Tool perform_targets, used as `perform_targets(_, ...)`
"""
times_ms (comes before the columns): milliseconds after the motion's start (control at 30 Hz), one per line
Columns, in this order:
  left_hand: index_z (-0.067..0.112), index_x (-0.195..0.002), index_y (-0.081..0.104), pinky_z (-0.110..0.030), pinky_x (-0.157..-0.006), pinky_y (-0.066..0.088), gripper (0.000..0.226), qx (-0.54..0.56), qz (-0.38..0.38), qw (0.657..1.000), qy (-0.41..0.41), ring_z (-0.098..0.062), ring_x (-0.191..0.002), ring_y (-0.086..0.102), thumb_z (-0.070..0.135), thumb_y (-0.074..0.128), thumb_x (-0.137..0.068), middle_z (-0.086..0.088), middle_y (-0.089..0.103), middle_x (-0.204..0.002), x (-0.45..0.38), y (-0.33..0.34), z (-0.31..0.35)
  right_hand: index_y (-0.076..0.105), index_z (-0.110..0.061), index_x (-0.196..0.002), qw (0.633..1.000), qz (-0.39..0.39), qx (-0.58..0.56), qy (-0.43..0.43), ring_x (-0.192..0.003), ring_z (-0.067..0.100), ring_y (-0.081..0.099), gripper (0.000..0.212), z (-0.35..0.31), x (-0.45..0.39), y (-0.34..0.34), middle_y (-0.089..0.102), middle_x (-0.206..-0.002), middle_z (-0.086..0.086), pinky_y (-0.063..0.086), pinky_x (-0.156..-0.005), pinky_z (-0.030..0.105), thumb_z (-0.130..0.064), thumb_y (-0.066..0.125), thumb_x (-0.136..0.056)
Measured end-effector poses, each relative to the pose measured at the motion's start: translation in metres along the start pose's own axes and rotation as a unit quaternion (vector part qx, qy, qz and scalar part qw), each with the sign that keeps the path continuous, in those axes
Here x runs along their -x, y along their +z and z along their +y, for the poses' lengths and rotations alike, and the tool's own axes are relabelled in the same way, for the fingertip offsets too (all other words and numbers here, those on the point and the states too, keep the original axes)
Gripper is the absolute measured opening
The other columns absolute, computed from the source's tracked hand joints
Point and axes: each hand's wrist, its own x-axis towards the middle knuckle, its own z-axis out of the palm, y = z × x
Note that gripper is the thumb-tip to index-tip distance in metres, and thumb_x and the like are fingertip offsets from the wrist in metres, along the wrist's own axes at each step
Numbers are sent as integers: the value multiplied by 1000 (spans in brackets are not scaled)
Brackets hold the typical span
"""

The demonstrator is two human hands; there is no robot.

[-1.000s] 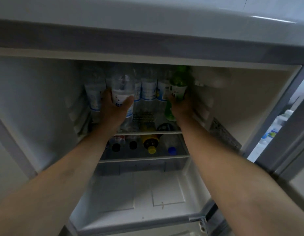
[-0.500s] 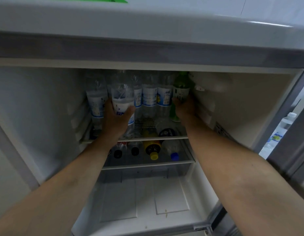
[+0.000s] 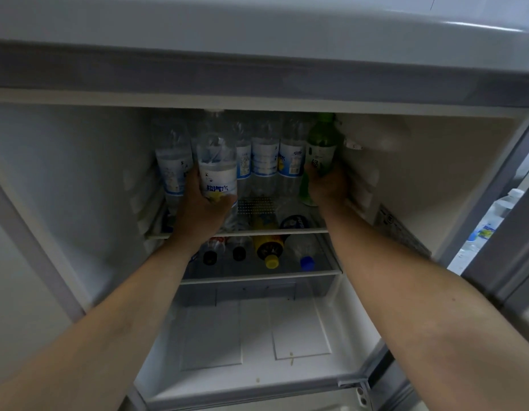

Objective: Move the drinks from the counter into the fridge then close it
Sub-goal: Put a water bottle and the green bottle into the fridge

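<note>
Clear plastic bottle [image 3: 217, 170] with a white and blue label stands upright at the front left of the top shelf [image 3: 287, 231] in the fridge [image 3: 79, 179]. The left hand [image 3: 202, 207] grips it low down, with the thumb on its left side and the fingers curled round the front of the label. At the right end of the same shelf, close to the right wall, a green bottle [image 3: 321, 149] with a white label stands upright too. The right hand [image 3: 328, 186] holds it near the bottom, fingers wrapped round it; the fingertips are hidden behind the bottle.

Between and behind these two stands a row of water bottles [image 3: 264, 158], all upright, with blue and white labels, touching or nearly touching each other. One more of them is at the far left, just beside the bottle in the left hand.

On the lower shelf [image 3: 257, 277] several bottles lie on their sides with the caps toward the camera: two black caps [image 3: 239, 254], a yellow cap [image 3: 271, 262] on a yellow bottle, and a blue cap [image 3: 307, 262]. Under this shelf is a white drawer [image 3: 257, 330].

The fridge door is open at the right, and in the gap there some more bottles [image 3: 491, 223] with white caps are seen, blurred.
</note>
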Motion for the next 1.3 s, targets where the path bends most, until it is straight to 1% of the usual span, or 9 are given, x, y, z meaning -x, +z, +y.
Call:
perform_targets(100, 24, -143, 38, -1, -73, 44, 73, -20, -8, 1000, -9, 9, -100, 59, 17, 77, -83, 12, 56, -125, 6, -8, -5, 49, -3, -138, 986, 123, -42, -108, -128, 32, 50, 54, -7, 35, 0, 53, -137, 18, 41, -101, 32, -20, 67, -90)
perform_targets(167, 20, -145, 39, -1, -74, 45, 67, -17, -8, 1000, -23, -2, -104, 60, 15, 73, -87, 10, 58, -124, 11, -12, -8, 55, -7, -124, 974, 120, -89, -172, -111, 19, 58, 41, -10, 69, 9, 59, -120, 10, 49, -91, 27, -24, 68, -89)
perform_targets(267, 21, -137, 47, -16, -84, 52, 46, -19, 22, 999, -37, -4, -102, 62, 11, 61, -95, 14, 60, -113, 20, -19, -9, 56, -22, -109, 978, -134, -84, -139, -90, 3, 61, 34, -22, 111, 31, 63, -99, -7, 49, -74, 19, -39, 73, -85)
perform_targets(367, 20, -131, 52, -38, -94, 54, 43, -1, 58, 998, -31, -9, -105, 63, -1, 44, -95, 6, 64, -116, 29, -27, -8, 57, -25, -123, 941, -308, -80, -116, -99, -6, 63, 55, -30, 132, 53, 67, -114, -14, 53, -79, 15, -43, 81, -77)
perform_targets(433, 18, -131, 53, -30, -94, 53, 47, 10, 72, 997, -18, -11, -107, 63, -6, 41, -92, 0, 65, -118, 38, -31, -7, 55, -25, -126, 943, -296, -87, -122, -98, -11, 62, 61, -35, 137, 66, 66, -117, -15, 51, -79, 10, -38, 85, -74)
perform_targets(533, 24, -120, 54, -11, -79, 47, 45, 32, 99, 995, -10, 0, -93, 63, -9, 44, -90, 1, 65, -109, 52, -35, -8, 53, -18, -127, 959, -253, -54, -118, -112, 13, 63, 62, -37, 136, 80, 65, -127, 0, 54, -91, 32, -32, 84, -76)
perform_targets(800, 43, -111, 53, -6, -75, 45, 53, 95, 89, 990, -46, 7, -84, 61, -7, 53, -91, 13, 62, -105, 89, -41, -10, 57, -18, -128, 966, -230, -76, -96, -116, 17, 63, 58, -50, 122, 109, 66, -129, 3, 53, -99, 41, -23, 84, -77)
perform_targets(1100, 19, -125, 56, -6, -76, 47, 37, 107, 72, 990, -61, 4, -89, 61, 0, 59, -93, 3, 59, -112, 111, -50, -8, 56, -12, -129, 971, -220, -72, -67, -111, 16, 63, 66, -59, 121, 122, 66, -128, 8, 54, -97, 39, -17, 88, -71)
perform_targets(1300, 39, -113, 56, -5, -73, 46, 40, 126, 49, 988, -74, 2, -91, 62, 4, 61, -94, 9, 62, -111, 122, -57, -18, 51, -17, -133, 973, -209, -68, -68, -95, -6, 57, 62, -60, 134, 102, 60, -120, -10, 46, -74, 4, -29, 81, -81)
